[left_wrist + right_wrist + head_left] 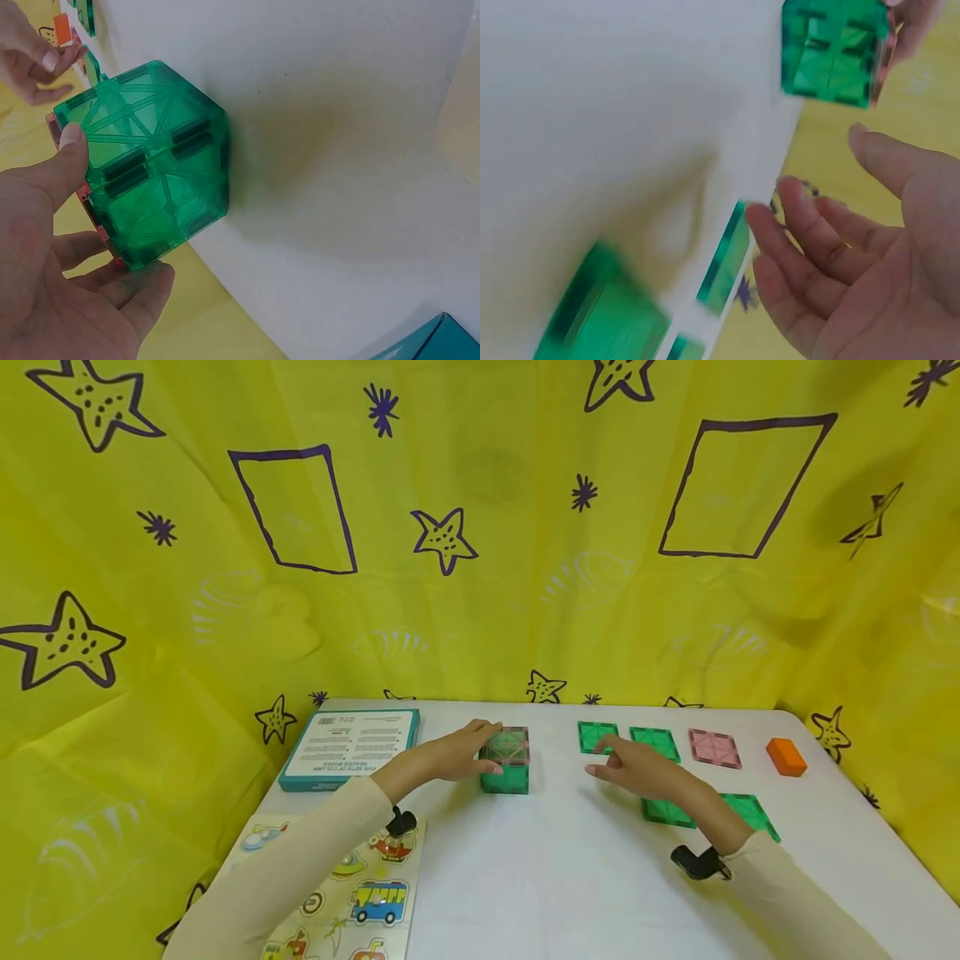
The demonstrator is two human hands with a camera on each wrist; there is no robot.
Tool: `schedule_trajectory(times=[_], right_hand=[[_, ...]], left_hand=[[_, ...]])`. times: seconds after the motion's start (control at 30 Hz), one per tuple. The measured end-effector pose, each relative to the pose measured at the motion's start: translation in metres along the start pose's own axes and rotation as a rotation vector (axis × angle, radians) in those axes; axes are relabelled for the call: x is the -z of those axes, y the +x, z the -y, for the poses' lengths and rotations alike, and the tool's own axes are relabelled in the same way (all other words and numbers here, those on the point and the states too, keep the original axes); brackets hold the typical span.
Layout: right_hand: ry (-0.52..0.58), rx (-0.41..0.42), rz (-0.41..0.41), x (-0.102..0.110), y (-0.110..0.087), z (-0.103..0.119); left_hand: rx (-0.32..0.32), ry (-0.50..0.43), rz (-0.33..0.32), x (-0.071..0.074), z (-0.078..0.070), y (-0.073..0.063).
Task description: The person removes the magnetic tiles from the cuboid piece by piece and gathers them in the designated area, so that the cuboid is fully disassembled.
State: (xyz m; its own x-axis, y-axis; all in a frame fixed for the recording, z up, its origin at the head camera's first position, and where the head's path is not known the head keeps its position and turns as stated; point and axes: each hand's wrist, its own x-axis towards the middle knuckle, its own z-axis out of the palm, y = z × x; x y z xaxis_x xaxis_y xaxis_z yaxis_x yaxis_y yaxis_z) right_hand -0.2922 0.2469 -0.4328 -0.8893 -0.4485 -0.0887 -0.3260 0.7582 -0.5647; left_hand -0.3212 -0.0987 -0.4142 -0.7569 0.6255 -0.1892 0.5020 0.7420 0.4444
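Note:
My left hand (459,755) holds a cube of green translucent magnetic tiles (505,779) with a pink tile (515,738) on top. In the left wrist view, the thumb rests on one side of the cube (154,169) and fingers curl at the opposite side. To the right, my right hand (637,768) hovers over the table with fingers loosely bent and nothing in them. Near it lie green tiles (654,742) and a loose pink tile (716,748); another green tile (667,812) is partly behind the forearm.
An orange block (786,757) sits at the far right. At the back left lies a teal-edged box (352,747), and nearer on that side a picture puzzle board (378,902), partly covered by the left sleeve. A yellow patterned curtain (480,627) hangs behind the table.

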Motion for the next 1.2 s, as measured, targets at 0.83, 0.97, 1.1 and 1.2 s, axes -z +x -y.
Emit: schedule_trajectory(times=[0.83,0.97,1.1,1.2], right_hand=[[0.189,0.189,0.076,-0.033,0.083,0.064],[0.186,0.216,0.070,-0.035,0.083,0.062],[0.185,0.225,0.071,-0.034,0.081,0.063],[0.178,0.231,0.076,-0.034,0.082,0.063]], left_hand=[[0.003,0.012,0.006,0.005,-0.004,0.000],[0.008,0.010,0.012,0.007,-0.003,-0.001],[0.012,-0.007,0.016,0.008,-0.002,-0.002],[0.018,-0.007,0.020,0.009,-0.001,-0.002]])
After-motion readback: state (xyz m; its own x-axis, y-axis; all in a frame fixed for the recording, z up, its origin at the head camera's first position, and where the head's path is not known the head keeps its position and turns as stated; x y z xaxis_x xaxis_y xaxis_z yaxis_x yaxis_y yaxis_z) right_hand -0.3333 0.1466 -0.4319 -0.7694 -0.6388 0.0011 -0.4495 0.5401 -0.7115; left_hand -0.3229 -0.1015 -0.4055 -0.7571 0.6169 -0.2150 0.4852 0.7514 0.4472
